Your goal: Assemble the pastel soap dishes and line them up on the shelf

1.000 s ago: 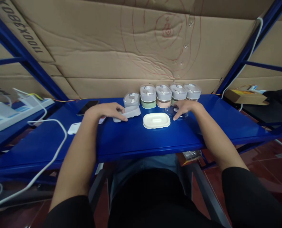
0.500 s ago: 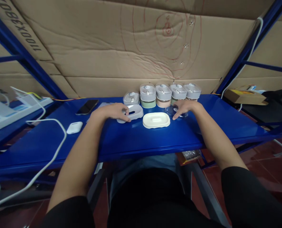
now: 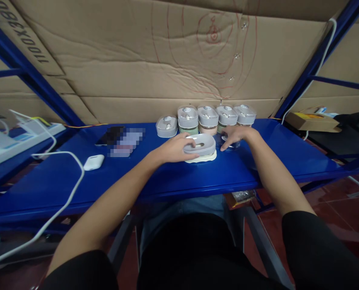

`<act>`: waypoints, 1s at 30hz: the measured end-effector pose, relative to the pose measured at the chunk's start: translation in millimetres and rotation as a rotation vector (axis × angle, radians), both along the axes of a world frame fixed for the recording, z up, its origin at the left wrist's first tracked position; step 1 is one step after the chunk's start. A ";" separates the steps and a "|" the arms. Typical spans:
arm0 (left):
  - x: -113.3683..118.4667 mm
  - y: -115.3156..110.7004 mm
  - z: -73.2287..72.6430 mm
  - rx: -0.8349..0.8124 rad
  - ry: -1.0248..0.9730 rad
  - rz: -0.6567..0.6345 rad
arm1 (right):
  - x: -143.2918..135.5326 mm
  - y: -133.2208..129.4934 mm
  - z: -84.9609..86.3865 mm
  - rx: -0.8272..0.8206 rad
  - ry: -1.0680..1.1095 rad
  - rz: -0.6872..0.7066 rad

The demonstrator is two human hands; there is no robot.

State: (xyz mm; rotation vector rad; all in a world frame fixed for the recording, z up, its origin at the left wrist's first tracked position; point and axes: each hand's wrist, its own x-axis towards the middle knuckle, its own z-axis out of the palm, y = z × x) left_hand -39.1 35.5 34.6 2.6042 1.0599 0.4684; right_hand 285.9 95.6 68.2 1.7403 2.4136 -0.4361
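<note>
My left hand (image 3: 178, 149) grips the left end of a grey oval plastic piece (image 3: 208, 147) with a long slot in its middle. That piece sits on or just over a cream oval base (image 3: 205, 158), whose front edge shows beneath it; whether the two touch I cannot tell. To the right, my right hand (image 3: 235, 135) is curled over a clear plastic cover (image 3: 235, 146) on the blue table, thumb and fingers around its left and upper side. The hand hides part of the cover.
Behind the hands stand several lidded containers (image 3: 207, 117) with grey tops, and a lone grey-topped one (image 3: 166, 126). A phone (image 3: 109, 136), a blurred-out card-like patch (image 3: 127, 141) and a white earbud case (image 3: 94, 162) lie left. A white cable (image 3: 76, 186) crosses the table's left side.
My left hand has carried the grey slotted piece rightward, from beside the cream base to over it. My right hand has stayed at the clear cover.
</note>
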 end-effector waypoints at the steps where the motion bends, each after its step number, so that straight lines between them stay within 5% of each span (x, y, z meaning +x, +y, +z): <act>1: 2.5 -1.1 -1.8 -0.010 0.006 -0.012 | 0.4 0.4 -0.4 0.004 0.003 0.003; 20: 10.5 -9.0 -10.2 0.068 0.132 -0.007 | -1.0 -7.8 9.4 -0.031 -0.004 -0.041; 30: 12.5 -10.1 -12.2 0.091 0.102 -0.019 | -7.2 -30.4 29.9 0.185 0.141 0.049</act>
